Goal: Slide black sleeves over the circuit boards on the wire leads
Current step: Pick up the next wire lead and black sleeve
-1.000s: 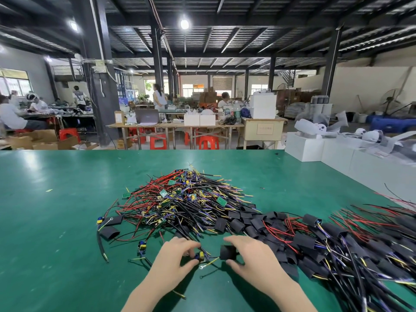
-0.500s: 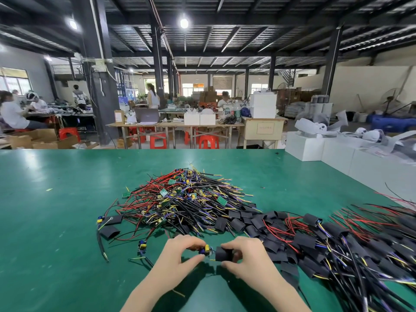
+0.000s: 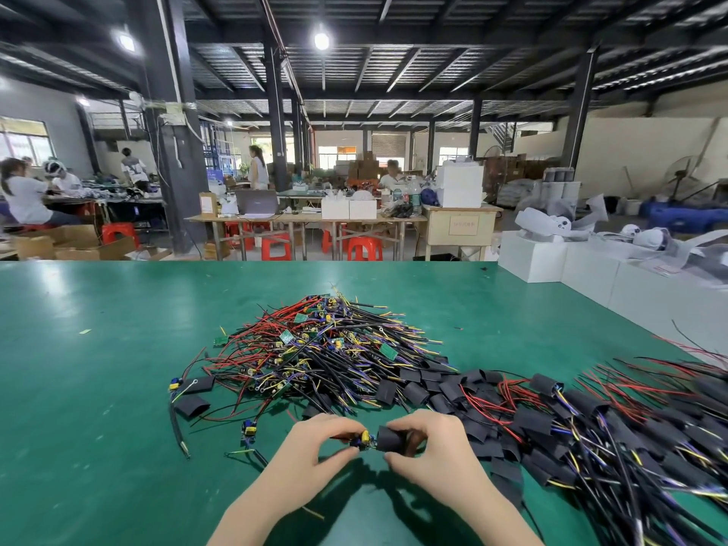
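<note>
Sleeve (image 3: pixel 394 438): I have one black sleeve pinched in my right hand (image 3: pixel 431 453), thumb below and fingers curled over the top, its open mouth facing left. My left hand (image 3: pixel 311 451) pinches a small board (image 3: pixel 364 439) with yellow and blue parts between thumb and forefinger. The board's tip sits right at the sleeve's mouth, touching it; I cannot tell how far in it has gone. Both hands hover just above the green table (image 3: pixel 98 348), near its front edge.

Straight beyond my hands lies the pile (image 3: pixel 327 348) of bare boards on red, black and yellow leads. To my right, spreading to the table's edge, is the heap (image 3: pixel 591 419) of leads already wearing sleeves, with loose sleeves mixed between the two. Two flat sleeves lie apart on the left (image 3: pixel 192 405), and a lone board (image 3: pixel 248 429) sits just left of my left hand.

Past the table stand white boxes (image 3: pixel 532 256) on the right, and further back red stools (image 3: pixel 364 248).
</note>
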Demonstrator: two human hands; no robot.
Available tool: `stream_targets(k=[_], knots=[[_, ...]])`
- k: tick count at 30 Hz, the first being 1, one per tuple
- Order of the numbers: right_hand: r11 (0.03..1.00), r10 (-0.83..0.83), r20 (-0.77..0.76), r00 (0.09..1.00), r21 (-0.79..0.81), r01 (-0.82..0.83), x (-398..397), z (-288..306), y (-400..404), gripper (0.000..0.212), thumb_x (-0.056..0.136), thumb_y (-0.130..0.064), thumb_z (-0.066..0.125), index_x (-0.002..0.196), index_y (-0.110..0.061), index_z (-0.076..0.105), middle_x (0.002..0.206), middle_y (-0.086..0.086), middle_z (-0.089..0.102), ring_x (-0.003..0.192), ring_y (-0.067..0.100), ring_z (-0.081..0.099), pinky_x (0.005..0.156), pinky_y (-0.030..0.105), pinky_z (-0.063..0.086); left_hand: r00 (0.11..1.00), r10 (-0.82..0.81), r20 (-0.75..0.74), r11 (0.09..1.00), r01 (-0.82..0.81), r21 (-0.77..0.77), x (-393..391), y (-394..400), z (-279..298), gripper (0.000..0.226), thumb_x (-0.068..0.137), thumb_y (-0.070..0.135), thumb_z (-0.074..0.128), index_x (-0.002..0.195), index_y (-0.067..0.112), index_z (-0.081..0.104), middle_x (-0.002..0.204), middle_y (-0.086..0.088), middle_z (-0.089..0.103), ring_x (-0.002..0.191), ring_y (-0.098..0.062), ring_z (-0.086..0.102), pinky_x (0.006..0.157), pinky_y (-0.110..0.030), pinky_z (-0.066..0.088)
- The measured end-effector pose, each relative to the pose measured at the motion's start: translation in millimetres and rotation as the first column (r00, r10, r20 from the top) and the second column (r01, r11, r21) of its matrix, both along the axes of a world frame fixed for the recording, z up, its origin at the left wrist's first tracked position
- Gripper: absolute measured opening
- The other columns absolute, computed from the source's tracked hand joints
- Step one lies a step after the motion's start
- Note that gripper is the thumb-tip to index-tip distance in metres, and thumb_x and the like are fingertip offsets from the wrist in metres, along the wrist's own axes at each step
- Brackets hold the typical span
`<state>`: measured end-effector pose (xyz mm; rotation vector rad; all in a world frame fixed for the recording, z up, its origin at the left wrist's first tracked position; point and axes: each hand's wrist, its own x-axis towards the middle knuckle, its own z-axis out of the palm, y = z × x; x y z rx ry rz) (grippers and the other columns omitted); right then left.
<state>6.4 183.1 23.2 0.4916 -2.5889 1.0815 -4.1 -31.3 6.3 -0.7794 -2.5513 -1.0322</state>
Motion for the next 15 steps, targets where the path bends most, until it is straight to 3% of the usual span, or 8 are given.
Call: stream_targets(k=[4, 8, 15], knots=[[1.0, 0.028, 0.013, 1.0, -0.006, -0.028, 1.9, 1.5, -1.4, 0.028, 0.061, -0.029, 0.068, 0.089, -0.026, 0.07, 0.073, -0.01, 0.067, 0.073, 0.006, 0.058, 0.071, 0.025, 0.05, 1.0, -0.006, -0.015, 1.0, 0.006, -0.007, 1.7, 3.0, 0.4, 0.024, 0.088, 0.019, 0.07, 0.108, 0.031, 0.071, 0.1, 0.027, 0.067, 0.097, 0.005, 0.061, 0.09, -0.017, 0.047], [0.999, 0.031, 0.034, 0.999, -0.009, -0.031, 1.7, 3.7, -0.9, 0.026, 0.062, -0.024, 0.069, 0.088, -0.026, 0.072, 0.065, -0.019, 0.062, 0.074, 0.005, 0.058, 0.072, 0.024, 0.049, 0.996, 0.006, -0.09, 0.999, -0.009, -0.032, 2.0, 4.5, 0.2, 0.024, 0.089, 0.016, 0.068, 0.11, 0.029, 0.07, 0.1, 0.026, 0.064, 0.093, 0.003, 0.056, 0.089, -0.023, 0.046], [0.99, 0.032, 0.152, 0.988, -0.14, -0.01, 3.1, 4.4, 1.7, 0.024, 0.066, -0.01, 0.075, 0.087, -0.02, 0.075, 0.067, -0.005, 0.066, 0.039, 0.006, 0.056, 0.046, 0.019, 0.047, 0.979, -0.019, -0.204, 0.998, 0.006, -0.063, 3.9, 8.7, 5.8, 0.022, 0.09, 0.013, 0.064, 0.11, 0.021, 0.069, 0.099, 0.015, 0.065, 0.091, -0.004, 0.05, 0.084, -0.026, 0.044]])
